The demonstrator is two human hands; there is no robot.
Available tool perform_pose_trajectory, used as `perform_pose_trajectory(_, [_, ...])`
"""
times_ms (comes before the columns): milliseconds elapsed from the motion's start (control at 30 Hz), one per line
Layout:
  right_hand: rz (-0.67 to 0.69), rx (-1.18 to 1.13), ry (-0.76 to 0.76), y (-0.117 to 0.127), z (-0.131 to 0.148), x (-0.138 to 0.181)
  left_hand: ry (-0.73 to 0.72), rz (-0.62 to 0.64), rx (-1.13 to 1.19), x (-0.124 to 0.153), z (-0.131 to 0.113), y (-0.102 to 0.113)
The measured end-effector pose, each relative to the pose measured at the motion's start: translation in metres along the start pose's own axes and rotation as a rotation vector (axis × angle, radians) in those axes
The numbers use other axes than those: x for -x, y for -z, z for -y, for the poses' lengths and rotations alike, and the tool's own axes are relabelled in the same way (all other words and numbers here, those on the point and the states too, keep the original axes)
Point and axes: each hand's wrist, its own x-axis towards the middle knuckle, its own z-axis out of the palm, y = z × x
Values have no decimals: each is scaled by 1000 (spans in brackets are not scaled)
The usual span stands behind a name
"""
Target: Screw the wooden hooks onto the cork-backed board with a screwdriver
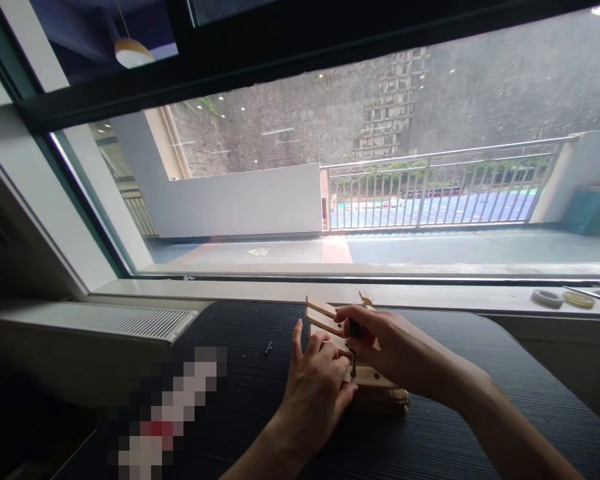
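Note:
A small slatted wooden piece (375, 377) lies on the dark table, pale slats on top with dark round holes or screw heads in them. My right hand (375, 333) is closed round the dark handle of a screwdriver (354, 365), its shaft pointing down at a slat. On the near left side, my left hand (317, 373) grips the wooden piece, thumb close to the screwdriver's tip and one finger raised. Both hands cover part of the wood. Whether the tip sits in a screw is too small to tell.
Thin metal screws (268, 348) lie on the black table (250, 413), left of the wood. Two tape rolls (547, 298) rest on the windowsill (260, 291) at right, beside a green-handled tool. A large window rises behind the table. A blurred-out strip lies at left.

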Motion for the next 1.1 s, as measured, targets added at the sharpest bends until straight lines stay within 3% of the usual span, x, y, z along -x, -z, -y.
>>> perform_pose_trajectory(333, [-96,121,-99,-9,-13,-10,15,-15,37,1,-1,0])
perform_pose_trajectory(667, [-58,79,16,-3,1,-2,17,15,47,1,-1,3])
perform_pose_trajectory(933, [-109,148,-71,-7,-15,-9,27,4,56,1,-2,2])
perform_pose_trajectory(1100, [-105,169,-57,-4,-11,-4,19,-4,46,1,-3,3])
